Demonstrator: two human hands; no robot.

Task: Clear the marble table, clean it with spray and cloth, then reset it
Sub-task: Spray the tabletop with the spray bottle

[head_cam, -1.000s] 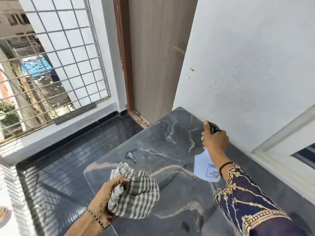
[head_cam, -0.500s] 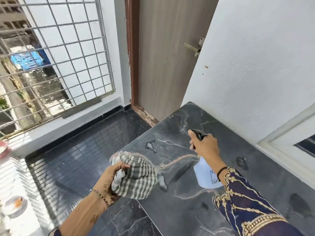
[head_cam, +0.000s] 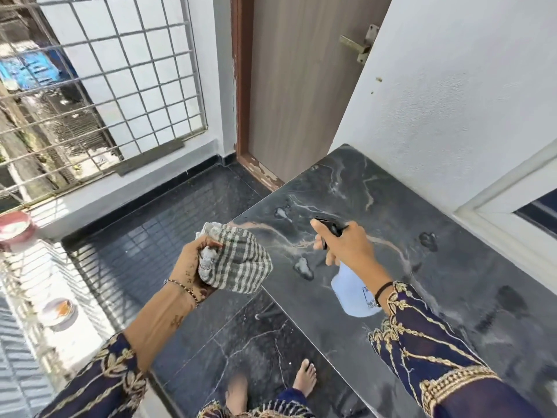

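The left hand (head_cam: 193, 267) grips a bunched checked cloth (head_cam: 238, 260) in the air, just over the near-left edge of the dark marble table (head_cam: 452, 282). To its right, the right hand (head_cam: 346, 248) holds a white spray bottle (head_cam: 352, 294) (black nozzle pointing left) above the wet patches (head_cam: 303, 268) on the tabletop.

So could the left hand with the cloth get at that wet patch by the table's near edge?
Probably yes. The left hand holds the cloth just off the table edge, and the wet patch lies beside it with nothing between.
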